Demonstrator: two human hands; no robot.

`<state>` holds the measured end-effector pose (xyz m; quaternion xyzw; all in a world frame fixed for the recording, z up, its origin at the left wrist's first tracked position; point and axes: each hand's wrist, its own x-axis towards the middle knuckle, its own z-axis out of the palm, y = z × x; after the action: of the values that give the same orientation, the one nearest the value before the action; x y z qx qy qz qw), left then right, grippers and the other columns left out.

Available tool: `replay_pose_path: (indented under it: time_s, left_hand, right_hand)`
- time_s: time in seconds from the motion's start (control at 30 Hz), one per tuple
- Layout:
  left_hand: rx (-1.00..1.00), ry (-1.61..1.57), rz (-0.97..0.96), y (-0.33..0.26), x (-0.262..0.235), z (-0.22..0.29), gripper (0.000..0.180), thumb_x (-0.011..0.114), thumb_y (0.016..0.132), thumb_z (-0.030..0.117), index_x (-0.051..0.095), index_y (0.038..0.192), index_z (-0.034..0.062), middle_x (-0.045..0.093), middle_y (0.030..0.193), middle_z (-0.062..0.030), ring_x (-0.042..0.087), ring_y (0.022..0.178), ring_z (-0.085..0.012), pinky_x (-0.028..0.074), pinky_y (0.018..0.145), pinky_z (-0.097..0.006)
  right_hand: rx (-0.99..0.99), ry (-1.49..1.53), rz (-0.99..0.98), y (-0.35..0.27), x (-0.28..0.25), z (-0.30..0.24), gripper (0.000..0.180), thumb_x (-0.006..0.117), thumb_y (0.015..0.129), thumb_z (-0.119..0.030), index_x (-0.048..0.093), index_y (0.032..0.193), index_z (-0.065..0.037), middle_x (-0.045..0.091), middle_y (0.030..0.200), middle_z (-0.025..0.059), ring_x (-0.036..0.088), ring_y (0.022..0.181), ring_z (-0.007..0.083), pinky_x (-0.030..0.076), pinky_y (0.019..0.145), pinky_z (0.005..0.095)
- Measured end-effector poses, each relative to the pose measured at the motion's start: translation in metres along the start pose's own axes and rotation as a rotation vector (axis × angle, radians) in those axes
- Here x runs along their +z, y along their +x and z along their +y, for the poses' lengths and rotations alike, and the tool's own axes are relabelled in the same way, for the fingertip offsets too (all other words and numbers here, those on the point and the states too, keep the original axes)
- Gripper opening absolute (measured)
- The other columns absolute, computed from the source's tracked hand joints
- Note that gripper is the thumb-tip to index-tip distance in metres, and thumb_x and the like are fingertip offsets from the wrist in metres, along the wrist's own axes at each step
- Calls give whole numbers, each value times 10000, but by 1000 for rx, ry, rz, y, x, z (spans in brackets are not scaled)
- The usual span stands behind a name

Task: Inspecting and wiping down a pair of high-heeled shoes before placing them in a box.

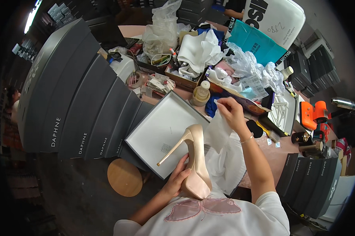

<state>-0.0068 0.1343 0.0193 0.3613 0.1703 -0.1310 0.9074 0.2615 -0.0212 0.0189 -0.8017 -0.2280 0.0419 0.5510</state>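
Note:
A champagne satin high-heeled platform pump (pixel 199 173) is in my left hand (pixel 178 177), held close to my shirt. Its toe points down toward me and its thin heel sticks out to the left. My right hand (pixel 233 115) pinches the top of a thin white translucent sheet (pixel 217 133), which hangs just right of the shoe's heel end. Beyond the shoe lies an open grey box part (pixel 155 128) with a white inside, tilted on the table. Crumpled white tissue paper (pixel 227 165) lies below my right forearm.
Dark grey shoeboxes (pixel 73 114) are stacked high at the left, others (pixel 313 183) at the right. A round wooden stool (pixel 124 177) stands below the table. At the back are a yellowish bottle (pixel 201 94), plastic bags (pixel 161 33) and a teal bag (pixel 256 42); an orange tool (pixel 313 114) sits right.

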Motion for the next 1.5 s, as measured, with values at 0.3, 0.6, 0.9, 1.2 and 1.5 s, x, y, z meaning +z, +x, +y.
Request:
replay_pose_path:
  time_s: [0.3,0.6,0.9,1.2,1.5]
  left_hand:
    - [67,-25,140,-10,-31,8,801,565,927,292,86,1528,66,411,1387,-147,460,1254,-215,384,1050,-365]
    - [82,-44,156,-14,-37,11,809,562,937,264,55,1535,66,382,1404,-168,418,1277,-216,343,1062,-353]
    - [20,21,-49,-13,-36,34,1049,664,819,361,-49,1535,78,347,1446,-172,404,1303,-227,335,1077,-361]
    - [36,24,-49,-5,-28,22,1130,718,781,477,-15,1529,55,312,1453,-161,349,1338,-242,292,1100,-373]
    - [73,-65,-40,-18,-41,9,1056,704,781,496,98,1514,38,432,1354,-151,463,1267,-270,386,1056,-402]
  right_hand:
    - [-332,-512,27,89,40,60,123,644,850,-96,677,956,-42,598,856,126,617,777,324,499,688,403]
    - [-429,-644,69,80,59,80,274,690,799,-124,623,1060,-74,593,1072,138,615,913,333,516,770,398]
    - [-335,-393,178,82,60,99,394,708,797,-85,515,1137,-38,560,1171,203,577,1042,397,488,882,414]
    - [-30,131,780,42,4,121,331,723,843,-123,528,1057,36,565,1012,96,550,930,173,452,871,313]
    - [-343,-518,112,82,73,94,268,687,835,-170,619,1080,-85,589,1095,152,607,954,353,505,789,409]
